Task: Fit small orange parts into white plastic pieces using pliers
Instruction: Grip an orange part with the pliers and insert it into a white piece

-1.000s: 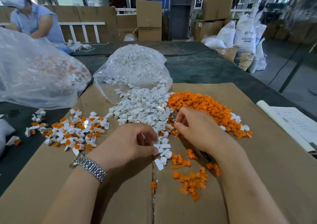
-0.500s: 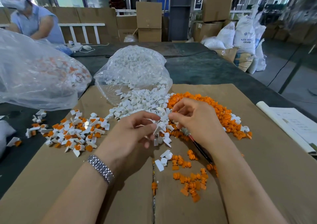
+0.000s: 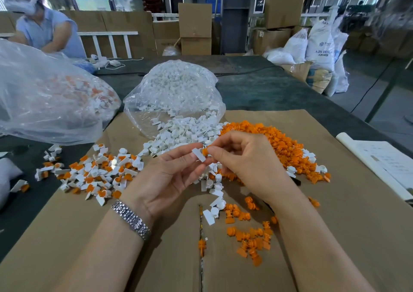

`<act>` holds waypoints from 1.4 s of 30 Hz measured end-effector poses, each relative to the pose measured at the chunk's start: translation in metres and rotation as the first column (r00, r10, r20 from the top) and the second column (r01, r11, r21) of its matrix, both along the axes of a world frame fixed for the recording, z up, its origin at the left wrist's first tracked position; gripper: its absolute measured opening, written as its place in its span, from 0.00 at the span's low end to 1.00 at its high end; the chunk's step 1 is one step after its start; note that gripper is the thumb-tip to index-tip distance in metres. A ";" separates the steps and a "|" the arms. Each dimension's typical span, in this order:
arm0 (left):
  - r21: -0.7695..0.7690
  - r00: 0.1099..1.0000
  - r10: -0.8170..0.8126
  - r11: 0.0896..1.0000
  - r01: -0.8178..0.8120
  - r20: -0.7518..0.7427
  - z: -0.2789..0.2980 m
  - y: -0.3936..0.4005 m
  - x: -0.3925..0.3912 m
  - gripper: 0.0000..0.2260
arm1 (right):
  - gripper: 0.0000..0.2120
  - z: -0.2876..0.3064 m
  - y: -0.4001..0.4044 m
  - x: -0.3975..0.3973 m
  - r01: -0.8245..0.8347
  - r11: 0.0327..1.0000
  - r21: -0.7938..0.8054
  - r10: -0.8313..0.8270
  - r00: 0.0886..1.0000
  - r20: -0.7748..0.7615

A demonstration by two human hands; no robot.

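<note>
Head view: left hand [image 3: 166,177] pinching one white plastic piece [image 3: 199,154] between thumb and fingertips, raised above the cardboard sheet [image 3: 357,235]. Right hand [image 3: 248,159] pinching one small orange part [image 3: 205,151] against that piece, just at its open end. Pliers not visible now; possibly tucked under the right palm, cannot tell.

Likely step: seating the orange part in the white socket. Best done by keeping the white piece steady, lining the orange stem square to the opening, pressing straight, not twisting.

Counts: two hands, one piece and one part in hand. Loose white pieces [image 3: 185,132] too many to count, spilling from one clear bag [image 3: 174,90]. Orange heap [image 3: 279,148] likewise uncountable; a smaller orange scatter [image 3: 250,235] of roughly twenty near the right forearm. Assembled pile [image 3: 93,175] at left, dozens. Second bag [image 3: 44,94] far left.
</note>
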State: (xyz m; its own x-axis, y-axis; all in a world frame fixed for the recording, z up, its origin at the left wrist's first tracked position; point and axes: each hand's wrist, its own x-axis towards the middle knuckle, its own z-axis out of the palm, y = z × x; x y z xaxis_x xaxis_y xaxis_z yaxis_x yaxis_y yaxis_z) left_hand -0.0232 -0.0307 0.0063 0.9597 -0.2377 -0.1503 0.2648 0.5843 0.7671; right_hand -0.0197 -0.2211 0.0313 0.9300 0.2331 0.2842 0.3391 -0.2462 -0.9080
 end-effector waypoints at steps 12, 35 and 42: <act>0.121 0.996 0.010 0.992 -0.021 0.091 0.001 -0.005 -0.002 0.11 | 0.06 -0.008 0.009 0.000 0.133 0.973 -0.190 -0.107 0.984 0.141; 0.220 0.986 0.045 0.972 -0.080 0.158 0.005 0.001 -0.007 0.02 | 0.10 -0.006 0.003 0.003 0.016 0.986 -0.166 0.032 0.959 0.282; 0.248 0.982 0.099 0.959 -0.138 0.162 0.007 -0.002 -0.009 0.05 | 0.08 -0.008 0.004 0.005 0.050 0.975 -0.217 0.038 0.924 0.380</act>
State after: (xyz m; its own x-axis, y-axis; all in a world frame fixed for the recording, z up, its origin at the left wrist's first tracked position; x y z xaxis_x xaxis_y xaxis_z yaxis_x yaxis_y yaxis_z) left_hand -0.0319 -0.0329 0.0133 0.9946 -0.0927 -0.0473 0.0794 0.3822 0.9207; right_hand -0.0149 -0.2172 0.0233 0.7633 0.3249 0.5584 0.6452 -0.4267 -0.6337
